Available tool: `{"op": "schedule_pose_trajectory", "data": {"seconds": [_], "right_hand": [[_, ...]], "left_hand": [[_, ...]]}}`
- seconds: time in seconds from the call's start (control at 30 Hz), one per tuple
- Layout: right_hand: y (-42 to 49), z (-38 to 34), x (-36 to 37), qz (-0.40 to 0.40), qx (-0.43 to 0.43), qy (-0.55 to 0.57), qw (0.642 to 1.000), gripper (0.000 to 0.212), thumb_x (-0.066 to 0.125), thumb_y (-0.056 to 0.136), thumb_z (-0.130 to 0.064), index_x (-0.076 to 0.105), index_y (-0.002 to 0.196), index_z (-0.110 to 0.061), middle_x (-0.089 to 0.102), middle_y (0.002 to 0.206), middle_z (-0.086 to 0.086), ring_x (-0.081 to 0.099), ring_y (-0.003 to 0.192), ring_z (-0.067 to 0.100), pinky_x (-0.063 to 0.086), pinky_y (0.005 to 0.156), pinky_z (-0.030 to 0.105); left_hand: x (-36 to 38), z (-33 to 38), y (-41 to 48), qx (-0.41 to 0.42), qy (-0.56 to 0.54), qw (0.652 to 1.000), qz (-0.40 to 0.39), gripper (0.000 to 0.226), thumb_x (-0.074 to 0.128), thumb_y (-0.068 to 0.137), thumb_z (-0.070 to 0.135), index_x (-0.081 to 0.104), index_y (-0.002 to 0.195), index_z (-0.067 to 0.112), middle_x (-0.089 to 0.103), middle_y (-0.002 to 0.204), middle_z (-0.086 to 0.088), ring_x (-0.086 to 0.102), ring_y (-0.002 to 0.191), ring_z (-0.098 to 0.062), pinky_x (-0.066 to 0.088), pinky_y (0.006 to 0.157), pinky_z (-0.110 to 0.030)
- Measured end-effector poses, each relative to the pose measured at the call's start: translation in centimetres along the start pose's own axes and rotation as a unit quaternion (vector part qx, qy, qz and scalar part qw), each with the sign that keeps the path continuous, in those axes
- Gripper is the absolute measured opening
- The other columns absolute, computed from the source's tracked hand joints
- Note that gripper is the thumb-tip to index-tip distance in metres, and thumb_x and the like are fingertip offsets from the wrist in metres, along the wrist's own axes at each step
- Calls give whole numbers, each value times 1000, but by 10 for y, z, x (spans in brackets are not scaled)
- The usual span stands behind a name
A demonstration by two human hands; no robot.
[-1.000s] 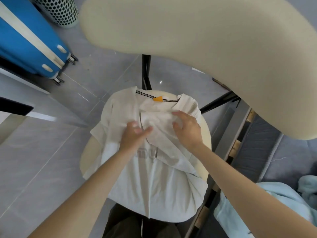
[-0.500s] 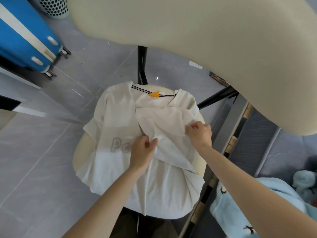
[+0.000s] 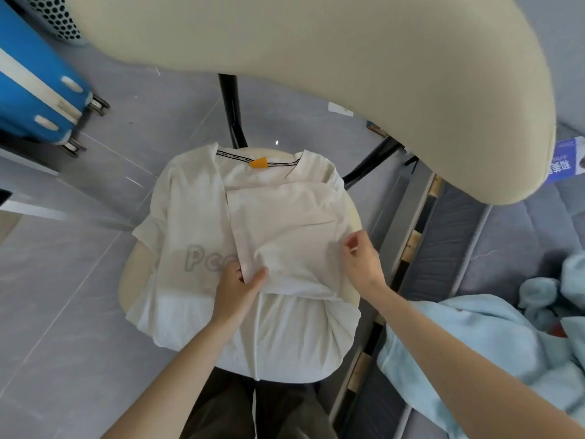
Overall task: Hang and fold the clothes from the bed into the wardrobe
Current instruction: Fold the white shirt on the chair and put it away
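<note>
T-shirt (image 3: 196, 217), white with an orange tag at the neck, lies spread face down on the round cream chair seat (image 3: 125, 280), its right side already folded inward as a flat panel and its hem hanging over the near rim.

The left hand (image 3: 235, 289) pinches the lower inner corner of that panel between thumb and fingers. The right hand (image 3: 364, 264) nips the outer fold line at the seat's right rim between thumb and forefinger.

The likeliest fault is the fold going crooked: the two hands hold the panel at slightly different heights, and an uneven pull would skew its edge away from the collar line. The cloth is thin and slack, so letting go of either pinch early could let the panel spring open. The overhanging hem and left sleeve could also drag the shirt off the small seat.

Both grips sit on the panel's lower half, with the collar well beyond them and the unfolded left half beside the left hand.

Farther out are the chair back (image 3: 316, 74), a light-blue garment (image 3: 459, 343) on the bed (image 3: 449, 248) to the right, and a blue suitcase (image 3: 31, 90).
</note>
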State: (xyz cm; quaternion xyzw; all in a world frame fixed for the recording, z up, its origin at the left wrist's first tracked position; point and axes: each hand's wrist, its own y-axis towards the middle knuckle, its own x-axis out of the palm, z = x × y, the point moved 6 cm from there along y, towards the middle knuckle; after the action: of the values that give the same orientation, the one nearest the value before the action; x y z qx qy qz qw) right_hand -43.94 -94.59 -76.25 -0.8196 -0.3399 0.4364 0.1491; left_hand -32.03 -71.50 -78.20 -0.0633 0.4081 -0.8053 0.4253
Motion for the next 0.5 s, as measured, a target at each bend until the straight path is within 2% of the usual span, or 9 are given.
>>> {"op": "schedule_pose_trajectory", "data": {"seconds": [0.07,0.13,0.2,0.23,0.3,0.37,0.43,0.5], "right_hand": [[-23,31,6,-122,9,-88,988,10,49,91,-27,49,97,-19,59,92,-1,57,83,20,44,65,32],[-49,56,9,-233,-11,-173,957,19,56,86,-29,52,103,-23,57,99,-3,54,92,17,44,69,27],[-68,69,9,-275,-62,-241,929,31,60,85,-31,52,114,-23,54,106,-3,50,100,16,40,76,24],[-75,71,7,-271,-81,-267,921,31,58,89,-31,52,117,-22,55,107,-3,52,101,16,39,77,23],[-83,69,-1,-228,-116,-330,909,28,48,97,-31,47,123,-21,60,108,-2,58,97,18,44,75,25],[-91,68,-10,-168,-139,-383,897,30,43,100,-25,40,129,-21,62,108,2,63,91,21,52,76,32],[-107,73,-18,-113,-133,-414,894,39,45,99,-19,33,136,-19,62,111,3,64,91,24,54,77,35],[-128,85,-14,-98,-90,-413,901,42,45,97,-14,30,136,-15,59,113,3,64,91,25,52,73,34]], "left_hand": [[3,0,-4,-1,26,1000,-4,24,67,87,33,58,104,19,66,91,5,61,80,-5,39,58,-16],[4,2,-8,-2,22,1000,-5,19,64,90,27,57,106,20,64,92,7,59,82,-6,41,61,-19],[7,3,-9,-3,16,1000,-12,12,60,93,22,59,104,18,63,89,6,58,81,-9,42,62,-21],[8,4,-11,-5,18,1000,-11,8,58,94,22,61,99,15,61,84,5,57,78,-12,40,61,-21],[10,5,-14,-6,31,999,-11,15,57,95,22,62,92,8,58,79,-3,53,74,-17,36,58,-23],[13,7,-19,2,36,999,-25,19,57,95,23,63,96,6,58,84,-6,53,74,-16,38,61,-24],[17,9,-25,17,43,998,-40,15,57,95,24,64,98,11,63,89,-3,57,77,-12,42,65,-23],[18,7,-28,27,65,997,-37,18,57,94,24,65,99,8,64,91,-7,58,78,-15,42,66,-25]]}}
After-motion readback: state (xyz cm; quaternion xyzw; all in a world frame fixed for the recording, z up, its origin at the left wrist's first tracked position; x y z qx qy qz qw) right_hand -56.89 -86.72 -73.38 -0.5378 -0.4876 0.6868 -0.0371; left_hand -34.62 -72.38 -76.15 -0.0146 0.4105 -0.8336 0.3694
